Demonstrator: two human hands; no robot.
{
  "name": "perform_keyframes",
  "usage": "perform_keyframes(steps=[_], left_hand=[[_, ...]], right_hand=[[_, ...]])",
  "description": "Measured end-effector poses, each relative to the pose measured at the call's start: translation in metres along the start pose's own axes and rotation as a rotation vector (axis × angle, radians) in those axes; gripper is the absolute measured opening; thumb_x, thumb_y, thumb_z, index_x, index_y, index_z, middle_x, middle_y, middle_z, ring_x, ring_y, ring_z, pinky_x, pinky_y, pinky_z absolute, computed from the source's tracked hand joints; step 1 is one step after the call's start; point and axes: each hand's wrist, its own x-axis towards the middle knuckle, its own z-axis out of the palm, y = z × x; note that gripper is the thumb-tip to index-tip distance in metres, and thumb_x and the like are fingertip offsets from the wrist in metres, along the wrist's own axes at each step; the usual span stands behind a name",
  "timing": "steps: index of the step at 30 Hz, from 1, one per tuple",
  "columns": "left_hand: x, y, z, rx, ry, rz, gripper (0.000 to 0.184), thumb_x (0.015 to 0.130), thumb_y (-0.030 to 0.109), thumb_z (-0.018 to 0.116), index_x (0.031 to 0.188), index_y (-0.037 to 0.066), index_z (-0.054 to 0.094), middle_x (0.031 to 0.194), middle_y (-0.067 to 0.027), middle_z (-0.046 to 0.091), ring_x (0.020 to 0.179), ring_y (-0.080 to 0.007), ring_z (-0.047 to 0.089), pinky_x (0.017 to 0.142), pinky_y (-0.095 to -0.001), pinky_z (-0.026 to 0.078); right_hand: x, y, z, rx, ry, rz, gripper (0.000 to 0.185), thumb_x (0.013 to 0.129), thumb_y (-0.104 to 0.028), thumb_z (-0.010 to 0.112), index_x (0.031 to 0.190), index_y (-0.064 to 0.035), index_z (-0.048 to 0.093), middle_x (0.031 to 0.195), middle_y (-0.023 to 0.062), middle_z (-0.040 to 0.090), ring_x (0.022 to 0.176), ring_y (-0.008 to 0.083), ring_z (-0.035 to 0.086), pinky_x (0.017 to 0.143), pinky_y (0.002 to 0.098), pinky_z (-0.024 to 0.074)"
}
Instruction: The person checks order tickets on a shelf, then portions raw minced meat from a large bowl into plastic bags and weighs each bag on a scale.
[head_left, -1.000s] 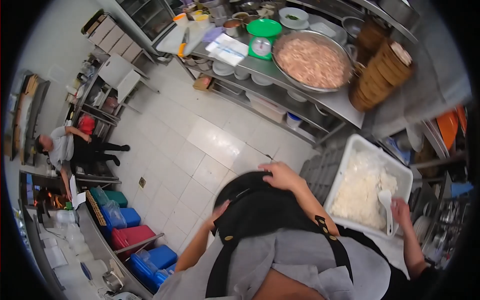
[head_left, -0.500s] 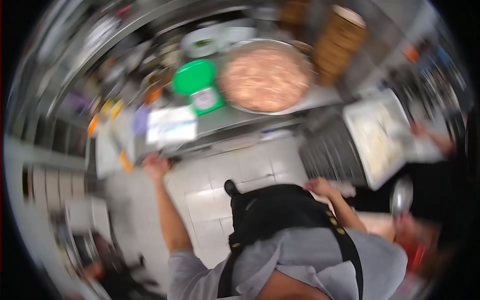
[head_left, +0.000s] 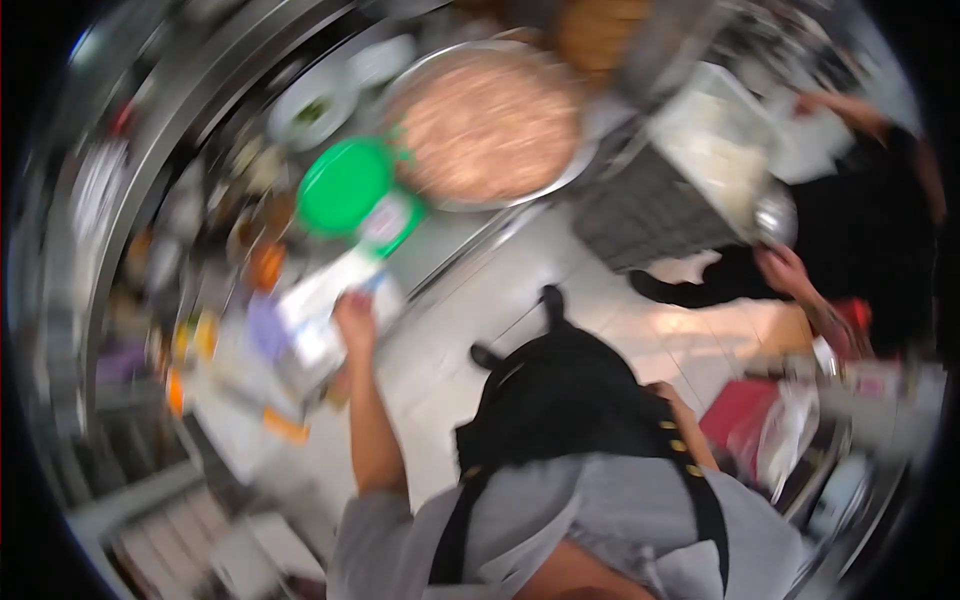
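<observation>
My left hand (head_left: 356, 318) is over the near edge of the counter, at a white packet with blue marks (head_left: 318, 308). Motion smears its fingers, and I cannot tell whether it grips the packet. Just beyond stands a green kitchen scale (head_left: 348, 188) with a round green pan. To the right of the scale is a wide metal bowl of pinkish minced meat (head_left: 490, 125). My right hand (head_left: 662, 392) hangs low beside my black apron (head_left: 570, 400); its fingers are mostly hidden.
At right a co-worker's hand (head_left: 785, 272) holds a rounded metal utensil (head_left: 774, 215) near a white tray of pale food (head_left: 712, 135) above dark crates (head_left: 650, 210). A knife with an orange handle (head_left: 285, 425) lies at left. A red item (head_left: 738, 412) is at lower right.
My view has turned, and the counter has shifted left and tilted. My left hand has come up to the white packet. My right hand has dropped back beside the apron.
</observation>
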Motion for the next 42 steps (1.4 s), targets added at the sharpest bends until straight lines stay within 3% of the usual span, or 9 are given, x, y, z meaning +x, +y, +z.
perform_keyframes(steps=[2, 3, 5, 9, 15, 20, 24, 33, 42], left_hand=[[0.002, -0.013, 0.032, 0.115, -0.071, 0.088, 0.021, 0.077, 0.011, 0.064, 0.065, 0.001, 0.049, 0.062, -0.0089, 0.050, 0.059, -0.0223, 0.044, 0.055, -0.0399, 0.040], [0.008, -0.028, 0.060, -0.241, -0.080, -0.061, 0.023, 0.072, 0.009, 0.069, 0.068, 0.000, 0.048, 0.064, -0.0103, 0.049, 0.060, -0.0222, 0.044, 0.058, -0.0400, 0.042], [0.008, -0.012, 0.049, 0.173, -0.150, -0.085, 0.030, 0.059, 0.001, 0.076, 0.072, 0.000, 0.049, 0.070, -0.0131, 0.052, 0.065, -0.0245, 0.046, 0.062, -0.0387, 0.043], [0.012, -0.013, 0.040, 0.040, 0.068, -0.027, 0.031, 0.055, -0.001, 0.076, 0.076, 0.000, 0.053, 0.069, -0.0130, 0.053, 0.063, -0.0262, 0.048, 0.061, -0.0391, 0.043], [-0.010, -0.064, 0.036, 0.251, 0.021, 0.181, 0.013, 0.074, 0.012, 0.057, 0.067, 0.002, 0.060, 0.063, -0.0156, 0.058, 0.059, -0.0315, 0.054, 0.056, -0.0422, 0.041], [-0.001, -0.004, -0.010, 0.316, 0.228, -0.258, 0.008, 0.075, 0.003, 0.058, 0.079, 0.001, 0.065, 0.072, -0.0164, 0.063, 0.065, -0.0268, 0.061, 0.060, -0.0354, 0.047], [-0.008, 0.031, -0.021, -0.337, 0.479, -0.498, 0.009, 0.084, 0.002, 0.057, 0.090, 0.001, 0.063, 0.079, -0.0037, 0.064, 0.070, -0.0128, 0.059, 0.063, -0.0262, 0.046], [-0.014, 0.271, 0.057, -1.675, -0.028, -0.705, 0.026, 0.093, 0.017, 0.041, 0.113, 0.004, 0.050, 0.111, -0.0112, 0.058, 0.098, -0.0231, 0.059, 0.087, -0.0379, 0.046], [-0.006, 0.243, 0.055, -1.289, -0.455, -0.757, 0.012, 0.089, 0.009, 0.053, 0.097, 0.001, 0.056, 0.094, -0.0096, 0.061, 0.087, -0.0203, 0.062, 0.076, -0.0385, 0.053]], right_hand=[[-0.019, -0.109, 0.004, -0.182, 0.098, 0.049, 0.035, 0.070, -0.024, 0.069, 0.100, -0.0051, 0.068, 0.090, 0.0182, 0.066, 0.083, 0.0295, 0.064, 0.075, 0.0353, 0.0497], [-0.013, -0.123, -0.008, -0.252, 0.099, 0.038, 0.032, 0.070, -0.023, 0.067, 0.099, -0.0080, 0.068, 0.091, 0.0183, 0.066, 0.087, 0.0348, 0.062, 0.079, 0.0380, 0.0490], [-0.015, -0.174, -0.024, -0.285, 0.120, -0.004, 0.030, 0.072, -0.021, 0.064, 0.099, -0.0095, 0.068, 0.092, 0.0168, 0.066, 0.088, 0.0320, 0.062, 0.079, 0.0386, 0.0489], [0.017, -0.218, -0.067, -0.341, 0.123, -0.154, 0.031, 0.077, -0.019, 0.061, 0.105, -0.0078, 0.064, 0.088, 0.0135, 0.067, 0.083, 0.0285, 0.064, 0.076, 0.0368, 0.0493], [0.104, -0.266, -0.094, -0.311, -0.010, -0.508, 0.030, 0.078, -0.013, 0.063, 0.107, -0.0061, 0.063, 0.091, 0.0139, 0.067, 0.082, 0.0252, 0.064, 0.073, 0.0359, 0.0510], [0.132, -0.306, -0.127, -0.257, -0.060, -0.639, 0.028, 0.078, -0.006, 0.063, 0.106, -0.0048, 0.064, 0.089, 0.0122, 0.067, 0.073, 0.0196, 0.064, 0.068, 0.0311, 0.0516], [0.121, -0.348, -0.110, 0.008, -0.331, -0.579, 0.025, 0.079, -0.003, 0.062, 0.103, -0.0008, 0.063, 0.082, 0.0089, 0.066, 0.068, 0.0127, 0.060, 0.065, 0.0271, 0.0498], [0.118, -0.482, -0.003, 0.082, 0.005, -1.218, 0.019, 0.077, -0.006, 0.065, 0.096, -0.0022, 0.064, 0.082, 0.0118, 0.056, 0.067, 0.0262, 0.058, 0.057, 0.0341, 0.0476], [0.106, -0.462, -0.026, 0.120, 0.025, -1.042, 0.016, 0.075, -0.009, 0.070, 0.089, -0.0018, 0.064, 0.074, 0.0096, 0.055, 0.062, 0.0212, 0.057, 0.054, 0.0306, 0.0463]])
